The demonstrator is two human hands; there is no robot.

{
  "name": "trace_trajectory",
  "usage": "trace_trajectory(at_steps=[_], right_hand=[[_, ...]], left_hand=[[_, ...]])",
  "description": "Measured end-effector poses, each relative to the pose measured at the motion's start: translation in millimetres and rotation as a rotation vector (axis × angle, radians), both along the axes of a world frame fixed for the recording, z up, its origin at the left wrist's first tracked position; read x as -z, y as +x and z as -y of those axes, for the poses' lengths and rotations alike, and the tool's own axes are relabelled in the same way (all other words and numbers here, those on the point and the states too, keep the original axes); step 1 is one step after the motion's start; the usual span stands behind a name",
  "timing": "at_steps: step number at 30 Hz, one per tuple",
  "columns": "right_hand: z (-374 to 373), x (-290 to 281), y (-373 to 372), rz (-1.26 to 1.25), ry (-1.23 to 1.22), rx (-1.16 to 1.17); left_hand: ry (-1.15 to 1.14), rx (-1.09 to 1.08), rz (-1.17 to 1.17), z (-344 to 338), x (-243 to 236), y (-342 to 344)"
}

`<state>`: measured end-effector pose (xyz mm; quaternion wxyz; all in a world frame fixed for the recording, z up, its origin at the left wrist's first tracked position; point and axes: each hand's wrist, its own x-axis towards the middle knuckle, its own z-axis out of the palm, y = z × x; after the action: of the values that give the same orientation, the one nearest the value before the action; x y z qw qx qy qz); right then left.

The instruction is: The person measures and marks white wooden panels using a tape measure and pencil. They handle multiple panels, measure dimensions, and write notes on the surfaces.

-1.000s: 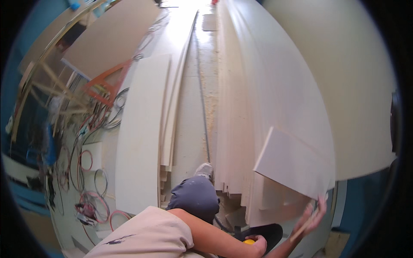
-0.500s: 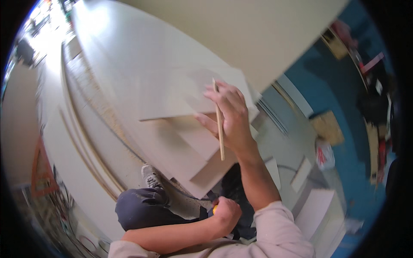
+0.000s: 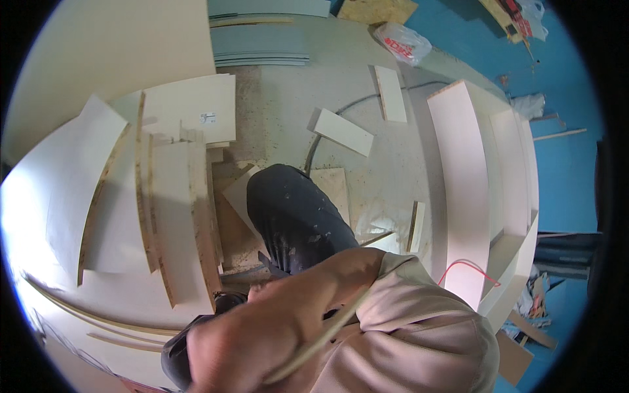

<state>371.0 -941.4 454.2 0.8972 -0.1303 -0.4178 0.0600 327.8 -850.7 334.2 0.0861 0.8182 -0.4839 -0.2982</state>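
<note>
My right hand (image 3: 226, 347) is raised close to the view, smeared by motion, at the lower left. A long, pale wooden pencil (image 3: 321, 335) slants up to the right from it, across my forearm and shirt; the fingers round it are hidden. My left hand (image 3: 262, 288) shows only as a small patch behind my right arm, by my dark trousers, its fingers mostly covered. Left of my knee, pale boards (image 3: 173, 216) lie stacked in overlapping layers, with bare chipboard edges. A small printed label (image 3: 208, 118) sits on one board.
Offcuts (image 3: 344, 132) and a dark cable (image 3: 357, 101) lie on the dusty floor beyond my knee. An assembled white box frame (image 3: 462, 190) stands at the right, with a red cord (image 3: 468, 263) over it. A plastic bag (image 3: 403, 44) lies farther off.
My view has swung right, bringing in the floor and box frame. My right hand has come back from over the boards toward my body, with the pencil.
</note>
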Motion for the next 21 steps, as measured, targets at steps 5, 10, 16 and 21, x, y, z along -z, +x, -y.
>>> trace_trajectory(at_steps=[5, 10, 16, 21], right_hand=[[35, -19, -17, 0.000, 0.212, -0.002], [65, 18, -13, -0.069, -0.165, 0.321], [177, 109, -33, -0.816, -0.687, 1.229], [181, 141, -9, -1.045, -0.937, 1.553]], left_hand=[[0.103, 0.101, 0.107, 2, -3, 7], [0.196, 0.130, 0.164, 5, -2, 7], [0.363, 0.176, 0.014, 26, 8, -3], [0.402, 0.177, -0.065, 31, 7, -14]])
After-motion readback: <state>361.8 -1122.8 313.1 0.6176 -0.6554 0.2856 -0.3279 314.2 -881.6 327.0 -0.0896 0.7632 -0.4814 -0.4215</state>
